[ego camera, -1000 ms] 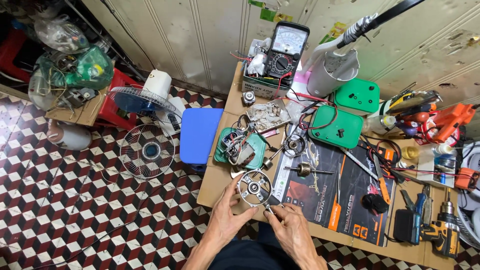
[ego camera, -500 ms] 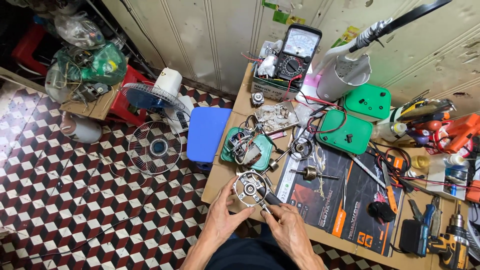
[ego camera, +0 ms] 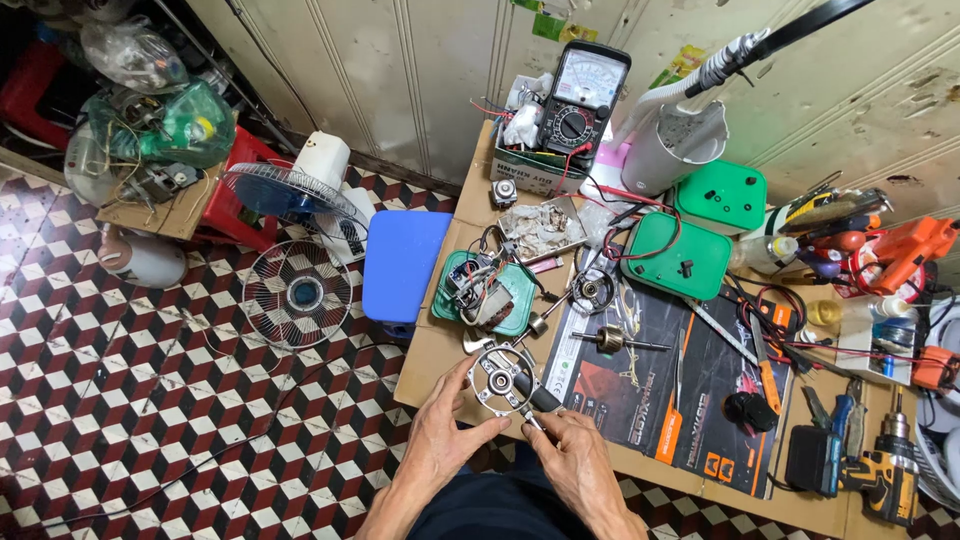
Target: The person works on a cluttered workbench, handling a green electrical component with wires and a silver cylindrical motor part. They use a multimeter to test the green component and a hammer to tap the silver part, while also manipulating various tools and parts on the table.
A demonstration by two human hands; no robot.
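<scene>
My left hand (ego camera: pixel 445 437) grips the near rim of a round silver metal motor housing (ego camera: pixel 503 378) held at the front edge of the wooden workbench (ego camera: pixel 430 362). My right hand (ego camera: pixel 573 458) is closed on a black-handled tool (ego camera: pixel 541 402) whose tip meets the housing's right side. Just beyond lie a green plastic fan base (ego camera: pixel 490 296) full of wires and a motor rotor on its shaft (ego camera: pixel 612 340).
A multimeter (ego camera: pixel 578 102), two green boxes (ego camera: pixel 677 255), a white cup (ego camera: pixel 672 150), screwdrivers and a yellow cordless drill (ego camera: pixel 886 468) crowd the bench. A blue stool (ego camera: pixel 400 264), a fan grille (ego camera: pixel 297 292) and a blue-bladed fan (ego camera: pixel 290 192) stand on the checkered floor at left.
The view has shifted slightly, so the bench sits a little lower and more to the right. Both hands stay on the housing, and the tool is still at its right side.
</scene>
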